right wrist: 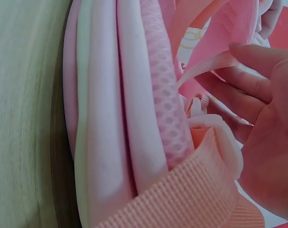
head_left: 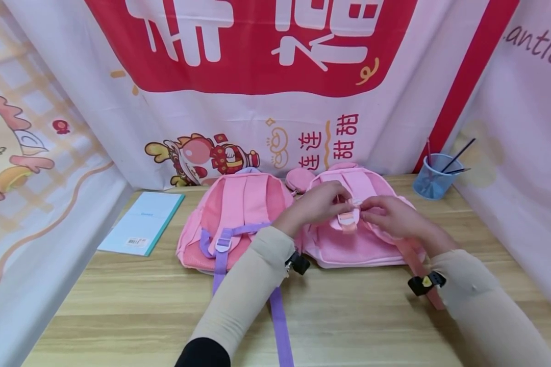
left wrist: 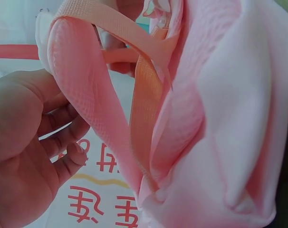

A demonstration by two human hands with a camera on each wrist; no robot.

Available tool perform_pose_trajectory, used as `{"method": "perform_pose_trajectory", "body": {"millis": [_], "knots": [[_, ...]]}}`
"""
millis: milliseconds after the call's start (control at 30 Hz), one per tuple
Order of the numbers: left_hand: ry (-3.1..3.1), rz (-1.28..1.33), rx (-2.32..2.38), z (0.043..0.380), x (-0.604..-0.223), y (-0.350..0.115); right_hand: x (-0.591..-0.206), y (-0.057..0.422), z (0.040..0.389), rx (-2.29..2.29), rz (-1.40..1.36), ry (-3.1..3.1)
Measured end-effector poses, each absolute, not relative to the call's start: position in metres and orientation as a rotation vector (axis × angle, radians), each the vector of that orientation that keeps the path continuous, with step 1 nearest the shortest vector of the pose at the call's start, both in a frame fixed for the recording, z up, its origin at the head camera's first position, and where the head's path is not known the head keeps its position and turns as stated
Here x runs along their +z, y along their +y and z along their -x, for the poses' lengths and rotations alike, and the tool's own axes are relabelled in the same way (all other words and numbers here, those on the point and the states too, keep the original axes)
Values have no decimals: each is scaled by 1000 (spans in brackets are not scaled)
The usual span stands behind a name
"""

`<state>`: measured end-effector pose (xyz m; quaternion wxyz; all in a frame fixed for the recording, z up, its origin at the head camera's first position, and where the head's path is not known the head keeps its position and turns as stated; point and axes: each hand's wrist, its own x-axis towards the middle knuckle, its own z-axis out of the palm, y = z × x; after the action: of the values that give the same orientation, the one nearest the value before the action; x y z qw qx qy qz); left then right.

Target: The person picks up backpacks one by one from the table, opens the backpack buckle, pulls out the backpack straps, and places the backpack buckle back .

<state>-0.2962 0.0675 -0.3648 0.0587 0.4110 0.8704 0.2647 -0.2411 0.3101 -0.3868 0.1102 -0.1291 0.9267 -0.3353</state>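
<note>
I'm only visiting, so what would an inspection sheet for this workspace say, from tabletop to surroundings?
Surface: light wood-grain table; a purple strap trails across it.
Job's things: right pink backpack, with a padded strap and peach webbing; left pink backpack beside it.
Clutter: light-blue notebook lying at left; blue cup holding slim pens or pencils at right.
Hands: left hand holds the padded strap; right hand pinches the peach webbing.
Cables: nothing seen.
Surroundings: printed fabric behind and on both sides.

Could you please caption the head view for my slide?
Left hand and right hand at a strap of one pink backpack, beside a second backpack.
</note>
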Motion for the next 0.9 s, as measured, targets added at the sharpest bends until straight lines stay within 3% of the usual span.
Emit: {"method": "perform_pose_trajectory", "body": {"millis": [900], "knots": [[2788, -1309, 746, 298, -368, 66, -372, 298, 241, -1569, -113, 2442]]}}
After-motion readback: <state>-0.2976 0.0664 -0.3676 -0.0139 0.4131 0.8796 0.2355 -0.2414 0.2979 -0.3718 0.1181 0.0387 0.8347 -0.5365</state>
